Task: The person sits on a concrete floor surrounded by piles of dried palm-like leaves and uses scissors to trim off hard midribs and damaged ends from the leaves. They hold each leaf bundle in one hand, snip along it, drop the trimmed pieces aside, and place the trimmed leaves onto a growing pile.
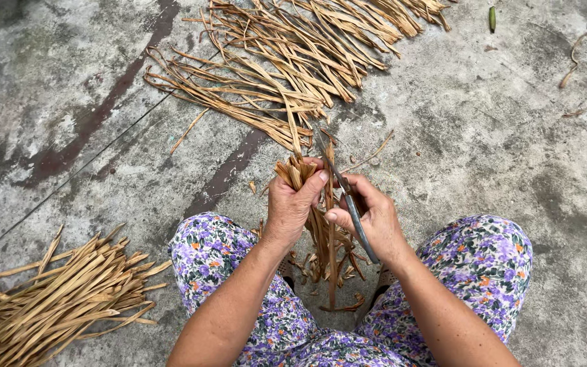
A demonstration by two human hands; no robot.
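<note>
Dry, flat straw strips (298, 171) in left hand (292, 202)

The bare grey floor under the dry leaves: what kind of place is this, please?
Probably an outdoor yard or work area at ground level. The stained, weathered grey concrete floor is bare, loose piles of dry tan leaf strips lie directly on it, and the person squats there.

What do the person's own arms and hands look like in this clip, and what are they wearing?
Both forearms are bare, with no sleeves in view. The left hand and right hand are ungloved, with no rings, watch or bracelets that can be seen. Fingernails look short and plain. Below the arms, the person wears loose trousers in a floral print of purple, white, green and orange.
</note>
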